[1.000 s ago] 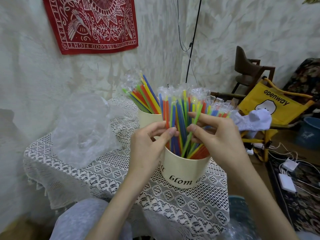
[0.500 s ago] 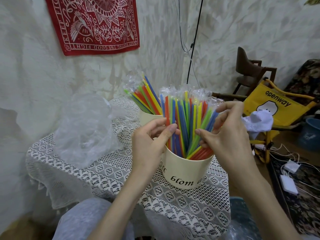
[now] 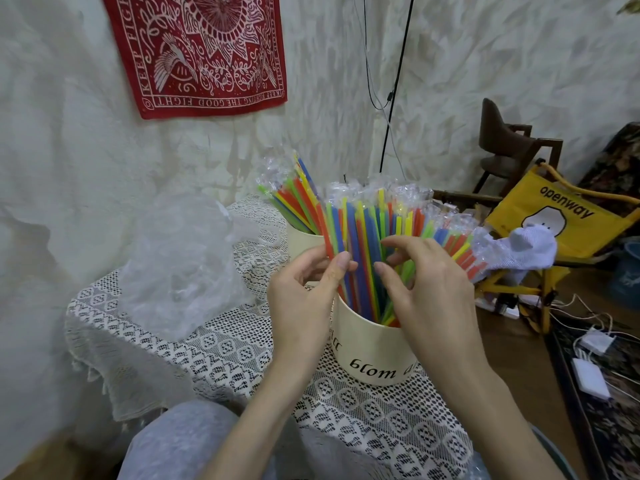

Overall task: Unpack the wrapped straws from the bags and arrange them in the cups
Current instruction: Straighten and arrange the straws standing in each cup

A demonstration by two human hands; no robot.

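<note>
With your left hand [image 3: 304, 292] and right hand [image 3: 429, 289] pinching wrapped straws [image 3: 363, 244] in the cream cup [image 3: 374, 355] at frame centre, fan them gently, avoiding tipping it.

Both bare arms are stretched forward, close together. The left hand [image 3: 304, 292] is raised with fingers curled and thumb pointed up. The right hand [image 3: 429, 289] is bent at the wrist, fingers curled forward.
</note>
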